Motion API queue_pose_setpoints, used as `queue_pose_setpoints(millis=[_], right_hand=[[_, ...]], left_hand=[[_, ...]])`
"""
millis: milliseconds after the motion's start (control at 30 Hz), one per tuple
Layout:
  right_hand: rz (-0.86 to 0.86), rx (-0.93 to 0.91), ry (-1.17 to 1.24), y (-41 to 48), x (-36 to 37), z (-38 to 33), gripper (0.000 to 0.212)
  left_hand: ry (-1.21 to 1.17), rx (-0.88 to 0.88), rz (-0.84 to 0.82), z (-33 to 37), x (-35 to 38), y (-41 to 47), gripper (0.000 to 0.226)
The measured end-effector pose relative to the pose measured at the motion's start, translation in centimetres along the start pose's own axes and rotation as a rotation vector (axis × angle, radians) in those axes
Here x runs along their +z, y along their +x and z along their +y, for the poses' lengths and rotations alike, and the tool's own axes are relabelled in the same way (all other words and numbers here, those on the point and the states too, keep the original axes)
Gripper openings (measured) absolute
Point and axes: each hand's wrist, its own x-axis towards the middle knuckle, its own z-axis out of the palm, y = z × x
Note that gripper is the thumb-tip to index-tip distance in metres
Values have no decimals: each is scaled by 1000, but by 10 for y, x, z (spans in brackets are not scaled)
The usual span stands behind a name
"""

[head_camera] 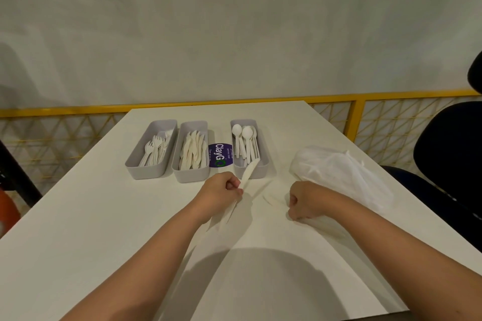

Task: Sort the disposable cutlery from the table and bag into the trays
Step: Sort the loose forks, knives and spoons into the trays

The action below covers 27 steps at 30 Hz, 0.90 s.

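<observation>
Trays [191, 175] hold sorted cutlery, but the left hand [221, 190] clamps its fingers on a knife [249, 172], the right hand [303, 200] curls unreadably, and loose pieces [267, 199] and the bag [339, 172] remain on the bench [104, 216].

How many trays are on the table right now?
3. The fork tray is farthest left, the knife tray is right beside it, and the spoon tray is right of the purple sticker. None looks hidden.

A purple sticker [220, 155] on the table [104, 216] reads "ClayGO".
</observation>
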Motion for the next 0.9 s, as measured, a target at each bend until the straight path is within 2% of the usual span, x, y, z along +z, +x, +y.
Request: queue_pose_setpoints(millis=[67,133,200,300,367,467,600,700,767,900], right_hand=[[-33,-35,138,0,0,-2,9],[-38,-76,299,2,-1,-6,13],[10,-132,529,5,-4,-12,18],[65,-245,947,8,-9,-25,13],[89,-297,1129,11,-12,-34,15],[81,-303,1185,18,-15,-45,24],[13,-281,1254,27,-18,-55,14],[28,-268,1298,37,-24,-64,5],[46,-260,1289,43,-29,-71,6],[144,-248,1141,56,-36,-86,11]], left_hand=[[-104,-37,-6,1,-1,-1,14],[-209,-67,1,3,-2,-2,13],[-294,-82,20,7,-3,-4,11],[-414,-59,35,11,-4,-8,10],[-488,-29,33,15,-4,-10,12],[-528,11,54,20,-6,-13,12],[-551,7,73,22,-12,-14,18],[-467,21,41,22,-13,-15,21],[-415,59,53,22,-17,-14,15],[-371,49,101,17,-36,-3,19]])
